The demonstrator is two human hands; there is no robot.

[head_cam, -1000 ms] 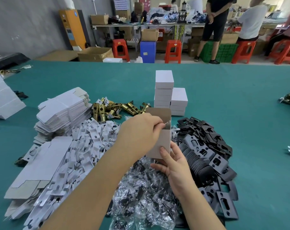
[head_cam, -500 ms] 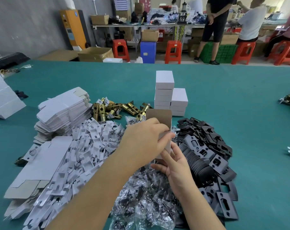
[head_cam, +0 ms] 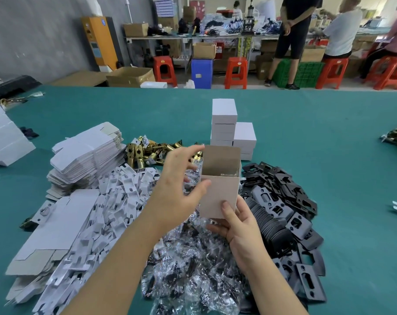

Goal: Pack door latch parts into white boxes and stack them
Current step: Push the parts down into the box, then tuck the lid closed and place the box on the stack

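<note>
Cardboard box (head_cam: 219, 193): standing upright above the middle of the surface, its lid flap raised at the far side and its top open; brown inside, pale outside; something small and metallic is showing inside near the far right corner, too unclear to name.
Right hand (head_cam: 240, 226): gripping the box from below and near, thumb lying on its front face, fingers curling under the base.
Left hand (head_cam: 179, 189): hovering just left of the box, fingers loosely spread and holding nothing; thumb tip is almost meeting the box's near left edge, and I cannot tell whether it is touching.
Stacked boxes (head_cam: 224, 122): closed white boxes are sitting just beyond the open box in two columns, the left one taller, the right one (head_cam: 244, 140) shorter and touching it.
Brass latches (head_cam: 147, 151): lying in a heap left of the stacks, far of the left hand.
Black plates (head_cam: 283, 201): spreading in a pile to the right of the hands.
Bagged parts (head_cam: 193, 264): clear crinkled bags are heaping under and near the hands.
White inserts (head_cam: 97, 219): lying in a loose pile at the left.
Flat boxes (head_cam: 88, 155): unfolded white blanks are stacking at the far left of that pile.
Surface (head_cam: 306, 137): green, carrying everything.
</note>
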